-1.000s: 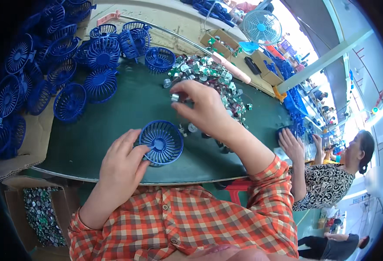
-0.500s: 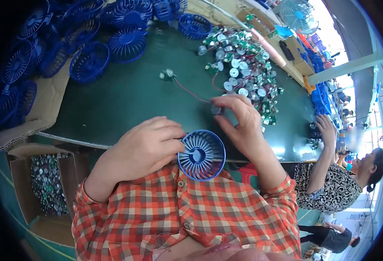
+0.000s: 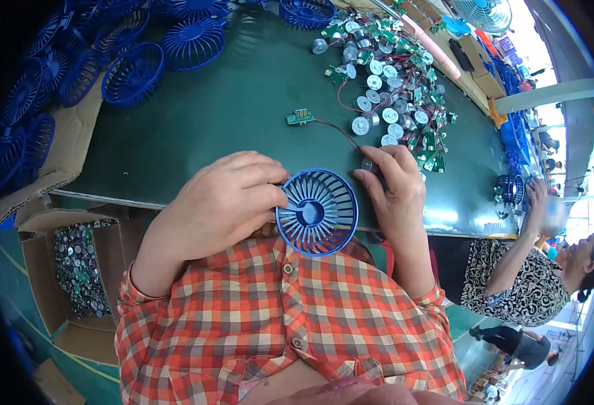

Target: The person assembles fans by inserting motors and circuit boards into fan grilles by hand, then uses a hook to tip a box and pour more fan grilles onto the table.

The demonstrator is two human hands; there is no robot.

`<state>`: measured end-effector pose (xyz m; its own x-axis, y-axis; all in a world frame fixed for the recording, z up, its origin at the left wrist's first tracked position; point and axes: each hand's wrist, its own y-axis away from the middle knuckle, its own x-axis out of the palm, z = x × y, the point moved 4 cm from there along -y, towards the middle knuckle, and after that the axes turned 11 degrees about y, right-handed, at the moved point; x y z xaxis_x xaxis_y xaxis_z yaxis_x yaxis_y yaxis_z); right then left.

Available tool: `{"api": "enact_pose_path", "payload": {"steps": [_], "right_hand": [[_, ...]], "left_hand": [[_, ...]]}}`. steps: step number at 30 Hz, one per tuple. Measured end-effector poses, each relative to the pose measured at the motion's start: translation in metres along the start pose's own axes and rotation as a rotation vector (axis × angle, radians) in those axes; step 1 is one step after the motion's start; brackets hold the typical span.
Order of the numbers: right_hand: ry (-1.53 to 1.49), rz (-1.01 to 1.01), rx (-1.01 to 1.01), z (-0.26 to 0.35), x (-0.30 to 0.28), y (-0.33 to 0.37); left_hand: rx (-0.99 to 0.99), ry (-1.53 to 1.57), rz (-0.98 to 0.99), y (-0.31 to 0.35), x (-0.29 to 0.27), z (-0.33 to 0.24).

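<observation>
My left hand (image 3: 226, 202) is closed on the rim of a round blue fan cage (image 3: 310, 214), holding it at the table's near edge with its hollow side toward me. To the right of the cage, my right hand (image 3: 397, 183) pinches a small metal motor (image 3: 368, 164) between thumb and fingers, which partly cover it. A thin dark-red wire runs left from the motor to a small green circuit board (image 3: 301, 117) with a display, lying on the green table (image 3: 209, 128). Beyond my right hand lies a pile of silver motors (image 3: 393, 101) wired to green boards.
Several blue fan cages (image 3: 133, 74) are heaped at the far left, partly on cardboard (image 3: 81, 135). Below the table on the left stands a carton (image 3: 98, 331) holding more motors and boards. A pink tube (image 3: 432, 48) lies behind the pile. A co-worker (image 3: 523, 283) works at the right.
The circuit board has shifted and turned, so its display face now shows. My right hand has moved a little right with the motor. The cage sits slightly higher in view.
</observation>
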<state>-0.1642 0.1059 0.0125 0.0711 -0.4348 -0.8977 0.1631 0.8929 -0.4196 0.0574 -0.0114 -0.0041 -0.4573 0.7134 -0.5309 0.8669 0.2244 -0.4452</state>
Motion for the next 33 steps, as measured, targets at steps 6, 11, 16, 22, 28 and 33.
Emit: {"api": "enact_pose_path", "payload": {"steps": [6,11,16,22,28,33], "right_hand": [[-0.111,-0.005,0.165,-0.013,-0.004,0.013],[-0.331,0.038,0.218,-0.009,-0.002,0.010],[-0.058,0.036,0.211,-0.007,-0.009,0.015],[-0.107,0.055,0.099,0.003,-0.023,-0.006],[-0.055,0.174,-0.287,0.059,-0.031,-0.021],[0.046,0.291,-0.363,0.072,-0.022,-0.023]], "left_hand": [[0.033,-0.050,-0.019,-0.002,-0.001,-0.005],[0.042,-0.061,-0.023,-0.003,-0.001,-0.005],[0.043,-0.051,-0.041,-0.004,-0.002,-0.004],[0.008,-0.112,-0.110,-0.006,-0.001,-0.009],[-0.044,-0.142,-0.150,0.000,0.002,-0.001],[-0.018,-0.160,-0.158,0.000,0.002,-0.004]]}}
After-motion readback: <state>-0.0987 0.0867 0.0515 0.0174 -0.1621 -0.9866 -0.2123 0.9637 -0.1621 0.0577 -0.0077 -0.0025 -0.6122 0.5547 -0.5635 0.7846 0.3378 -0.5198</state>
